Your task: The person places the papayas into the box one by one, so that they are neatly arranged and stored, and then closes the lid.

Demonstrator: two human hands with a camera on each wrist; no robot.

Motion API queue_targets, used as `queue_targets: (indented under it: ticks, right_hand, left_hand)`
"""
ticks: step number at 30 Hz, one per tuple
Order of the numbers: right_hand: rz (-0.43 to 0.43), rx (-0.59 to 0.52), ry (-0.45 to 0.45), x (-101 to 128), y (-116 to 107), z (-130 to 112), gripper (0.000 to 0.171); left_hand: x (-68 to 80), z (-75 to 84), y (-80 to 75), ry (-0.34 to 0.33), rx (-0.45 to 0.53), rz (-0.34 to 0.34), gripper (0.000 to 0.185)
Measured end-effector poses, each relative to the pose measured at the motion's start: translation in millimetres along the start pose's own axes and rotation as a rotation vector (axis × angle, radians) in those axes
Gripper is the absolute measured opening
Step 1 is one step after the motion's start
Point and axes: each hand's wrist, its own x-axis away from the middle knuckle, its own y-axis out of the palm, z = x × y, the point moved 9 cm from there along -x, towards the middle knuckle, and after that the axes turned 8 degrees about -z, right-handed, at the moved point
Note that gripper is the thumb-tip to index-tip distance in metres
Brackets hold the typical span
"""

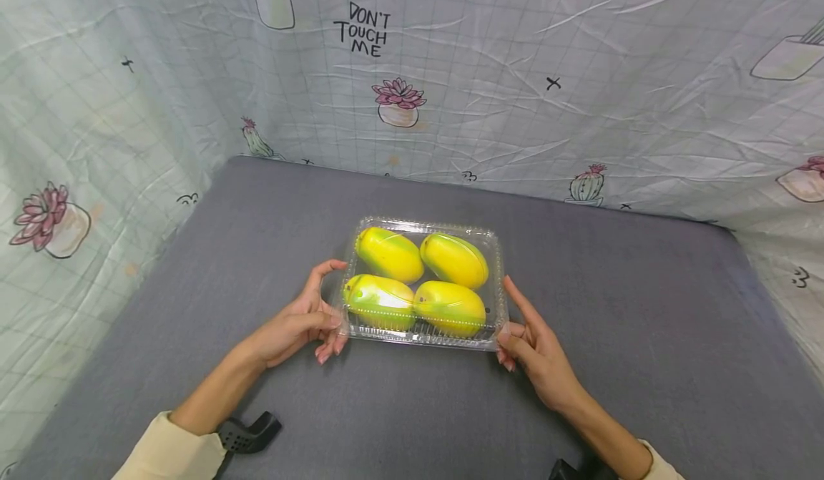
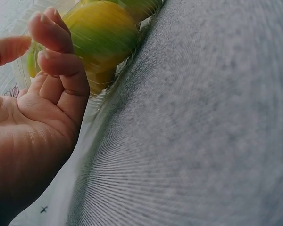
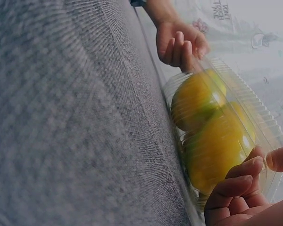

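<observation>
Container: a clear plastic clamshell box [image 1: 492, 251] sits near the middle of the grey bench [image 1: 644, 337], lid down over its contents.
Contents: four yellow-green mangoes [image 1: 450, 307] lie inside, two in the near row and two in the far row, packed close together.
My left hand [image 1: 299, 322]: it rests at the box's left near corner; my fingers [image 1: 328, 319] are loosely curled beside the box's left edge with the thumb raised along it. Whether they truly clamp the plastic, I cannot tell.
My right hand [image 1: 531, 348]: it sits at the right near corner; the index finger lies straight along the right edge, and the other fingers [image 3: 238, 186] curl at the corner, touching the rim.
Backdrop: a pale grid-patterned cloth [image 1: 579, 72] printed with cacti, flowers and "DON'T TOUCH ME" hangs behind the bench and along its left side.
Sleeves: cream cuffs [image 1: 174, 451] show at both wrists.
</observation>
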Motion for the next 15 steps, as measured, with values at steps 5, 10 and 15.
queue_targets:
  ticks: [5, 10, 15]
  right_hand:
    - [0.007, -0.006, 0.016, -0.4, -1.2, 0.1, 0.069]
    - [0.006, -0.012, 0.02, -0.9, 0.0, -1.7, 0.068]
    - [0.012, -0.009, 0.022, -0.4, 0.6, -4.1, 0.068]
  left_hand:
    - [-0.7, -0.6, -0.3, 0.003, 0.015, 0.007, 0.069]
    - [-1.2, -1.2, -1.2, 0.005, 0.025, 0.019, 0.07]
    - [-1.9, -1.5, -1.5, 0.01, 0.029, 0.027, 0.069]
